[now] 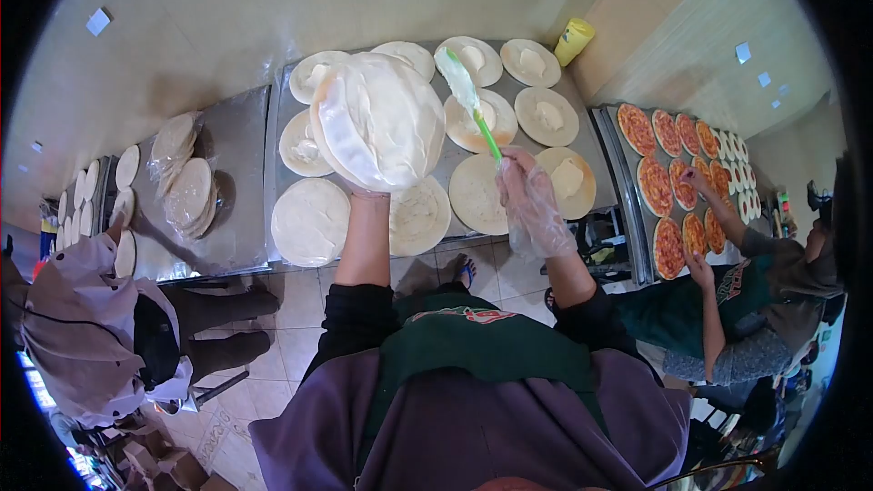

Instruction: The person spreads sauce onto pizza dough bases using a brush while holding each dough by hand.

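Observation:
My left hand [367, 193] is raised under a round pizza base [382, 118] and holds it up; the fingers are hidden beneath it. White cream covers most of the base's upper face. In a clear plastic glove, my right hand [530, 195] is closed around the green handle of a spatula [477, 109]. White cream coats the spatula's blade, just right of the raised base. On the metal table [432, 227] lie several more bases, some with a dollop of cream, such as one base [548, 118]. A base spread with cream [311, 222] lies at the near left.
Bagged bases [189, 195] lie on a table to the left, beside a person in a light top [86, 327]. At right, another person's hand [698, 180] reaches over bases with red sauce [655, 186]. A yellow container [574, 41] stands at the back.

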`<act>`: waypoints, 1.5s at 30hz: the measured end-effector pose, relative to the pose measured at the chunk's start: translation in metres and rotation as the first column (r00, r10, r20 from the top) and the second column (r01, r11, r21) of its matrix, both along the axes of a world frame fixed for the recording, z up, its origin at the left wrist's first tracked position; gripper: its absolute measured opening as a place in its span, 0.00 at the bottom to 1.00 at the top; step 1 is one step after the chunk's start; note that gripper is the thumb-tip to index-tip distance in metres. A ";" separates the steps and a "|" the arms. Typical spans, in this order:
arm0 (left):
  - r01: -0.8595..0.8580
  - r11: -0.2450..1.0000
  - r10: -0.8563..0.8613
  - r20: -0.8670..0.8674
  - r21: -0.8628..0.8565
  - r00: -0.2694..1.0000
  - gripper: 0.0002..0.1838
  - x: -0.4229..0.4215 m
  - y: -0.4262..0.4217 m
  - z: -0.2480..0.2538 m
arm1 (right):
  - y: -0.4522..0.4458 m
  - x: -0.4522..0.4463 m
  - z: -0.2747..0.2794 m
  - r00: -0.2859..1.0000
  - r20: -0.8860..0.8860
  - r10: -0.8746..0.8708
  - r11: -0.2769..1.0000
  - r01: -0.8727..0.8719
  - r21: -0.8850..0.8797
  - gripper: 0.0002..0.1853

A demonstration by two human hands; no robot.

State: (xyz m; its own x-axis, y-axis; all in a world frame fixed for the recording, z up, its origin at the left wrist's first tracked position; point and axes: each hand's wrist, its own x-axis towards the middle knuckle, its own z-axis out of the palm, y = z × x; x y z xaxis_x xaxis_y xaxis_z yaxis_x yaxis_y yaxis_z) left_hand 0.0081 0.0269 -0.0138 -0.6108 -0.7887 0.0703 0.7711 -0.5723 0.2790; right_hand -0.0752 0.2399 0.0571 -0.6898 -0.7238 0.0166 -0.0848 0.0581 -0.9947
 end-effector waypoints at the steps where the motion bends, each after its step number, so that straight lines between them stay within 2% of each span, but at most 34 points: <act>1: 0.013 1.000 -0.013 0.007 -0.012 1.000 0.32 0.002 0.000 -0.001 | -0.004 -0.005 0.000 1.000 -0.003 0.002 1.000 -0.002 0.000 0.11; 4: 0.056 0.997 -0.054 0.032 -0.047 0.998 0.32 0.004 0.005 -0.006 | -0.013 -0.021 -0.007 0.999 -0.036 0.018 0.999 -0.017 0.039 0.12; 6: 0.086 0.994 -0.083 0.050 -0.069 0.995 0.32 0.005 0.011 -0.009 | -0.020 -0.028 -0.013 0.974 -0.222 0.048 0.997 -0.032 0.076 0.11; 7: 0.101 0.992 -0.097 0.059 -0.081 0.994 0.32 0.002 0.008 -0.009 | -0.021 -0.030 -0.012 0.974 -0.223 0.049 0.997 -0.033 0.076 0.11; 9: 0.134 0.986 -0.126 0.080 -0.101 0.989 0.31 -0.003 0.008 -0.011 | -0.027 -0.021 0.008 0.953 -0.299 0.051 0.978 0.014 0.210 0.10; 10: 0.151 0.982 -0.141 0.090 -0.111 0.986 0.31 -0.009 0.008 -0.012 | -0.029 -0.017 0.014 0.953 -0.300 0.050 0.977 0.015 0.211 0.10; 12: 0.184 0.974 -0.170 0.112 -0.129 0.979 0.31 -0.005 0.014 -0.017 | -0.032 -0.008 0.023 0.754 -0.644 0.127 0.983 -0.009 0.183 0.09; 13: 0.201 0.970 -0.185 0.123 -0.138 0.975 0.31 -0.006 0.014 -0.019 | -0.032 -0.003 0.030 0.754 -0.644 0.127 0.983 -0.008 0.185 0.09; 15: 0.203 0.970 -0.188 0.119 -0.134 0.975 0.31 -0.009 0.012 -0.023 | -0.028 0.008 0.040 0.523 -0.810 0.265 0.960 -0.060 0.275 0.09; 16: 0.204 0.970 -0.189 0.115 -0.131 0.975 0.31 -0.010 0.012 -0.024 | -0.027 0.007 0.038 0.524 -0.809 0.265 0.959 -0.059 0.276 0.09; 18: 0.204 0.971 -0.192 0.108 -0.123 0.976 0.30 -0.012 0.011 -0.027 | -0.027 0.006 0.032 0.429 -0.837 0.340 0.937 -0.224 0.266 0.10; 22: 0.197 0.975 -0.188 0.089 -0.105 0.978 0.29 -0.013 0.010 -0.032 | -0.021 0.006 0.035 0.436 -0.817 0.378 0.914 -0.315 0.255 0.10; 24: 0.189 0.977 -0.182 0.078 -0.098 0.980 0.29 -0.013 0.008 -0.033 | -0.021 0.000 0.034 0.663 -0.676 0.322 0.947 -0.209 0.246 0.11; 25: 0.184 0.978 -0.178 0.074 -0.094 0.981 0.29 -0.012 0.007 -0.033 | -0.020 -0.002 0.032 0.662 -0.675 0.325 0.945 -0.212 0.247 0.11; 26: 0.181 0.979 -0.175 0.073 -0.092 0.982 0.29 -0.011 0.008 -0.031 | -0.019 -0.005 0.029 0.759 -0.610 0.225 0.957 -0.055 0.284 0.11; 27: 0.189 0.980 -0.190 -0.015 -0.064 0.982 0.28 -0.010 0.009 -0.025 | -0.019 -0.009 0.023 0.831 -0.546 0.105 0.938 0.099 0.332 0.12; 28: 0.199 0.979 -0.202 -0.104 -0.038 0.974 0.27 -0.010 0.010 -0.021 | -0.018 -0.013 0.009 0.830 -0.548 0.108 0.938 0.097 0.331 0.12; 30: 0.130 0.990 -0.134 -0.069 -0.052 0.989 0.27 -0.013 0.012 -0.018 | -0.016 -0.020 -0.028 0.795 -0.606 -0.026 0.980 0.139 0.141 0.13; 31: 0.066 0.995 -0.069 -0.032 -0.068 0.997 0.27 -0.014 0.014 -0.017 | -0.015 -0.017 -0.039 0.793 -0.608 -0.025 0.980 0.138 0.140 0.13; 33: 0.063 0.996 -0.066 -0.041 -0.066 0.997 0.27 -0.019 0.017 -0.019 | -0.017 0.001 -0.050 0.827 -0.563 0.013 0.955 0.157 0.253 0.14; 34: 0.062 0.996 -0.065 -0.046 -0.063 0.997 0.27 -0.021 0.018 -0.021 | -0.019 0.010 -0.048 0.826 -0.563 0.012 0.955 0.158 0.253 0.14; 35: 0.064 0.996 -0.067 -0.046 -0.062 0.997 0.27 -0.021 0.020 -0.019 | -0.022 0.021 -0.040 0.893 -0.449 0.024 0.951 0.118 0.286 0.14; 36: 0.035 0.992 -0.031 0.039 -0.124 0.999 0.27 -0.021 0.022 -0.017 | -0.024 0.029 -0.033 0.945 -0.327 0.032 0.946 0.076 0.314 0.14; 37: 0.012 0.982 0.011 0.120 -0.188 0.993 0.28 -0.021 0.023 -0.015 | -0.025 0.035 -0.029 0.945 -0.327 0.028 0.946 0.080 0.314 0.14; 39: 0.037 0.988 -0.016 0.136 -0.153 0.991 0.28 -0.022 0.023 -0.019 | -0.026 0.044 -0.023 0.967 -0.242 0.077 0.963 -0.009 0.269 0.14; 41: 0.054 0.991 -0.036 0.149 -0.120 0.988 0.28 -0.023 0.021 -0.023 | -0.025 0.047 -0.021 0.953 -0.283 0.106 0.969 -0.035 0.244 0.14; 44: 0.082 0.985 -0.076 0.047 -0.149 0.996 0.28 -0.022 0.021 -0.026 | -0.024 0.048 -0.010 0.908 -0.378 0.180 0.970 -0.100 0.221 0.13; 45: 0.114 0.989 -0.114 0.012 -0.094 0.993 0.28 -0.021 0.022 -0.025 | -0.024 0.047 -0.005 0.875 -0.431 0.220 0.966 -0.133 0.223 0.13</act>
State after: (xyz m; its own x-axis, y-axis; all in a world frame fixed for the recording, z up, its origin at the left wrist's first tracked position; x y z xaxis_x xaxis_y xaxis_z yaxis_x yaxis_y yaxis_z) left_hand -0.0132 0.0487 -0.0391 -0.6969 -0.7039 0.1370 0.7004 -0.6271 0.3410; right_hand -0.0279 0.2158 0.0518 -0.4999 -0.8529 0.1506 -0.5448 0.1745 -0.8202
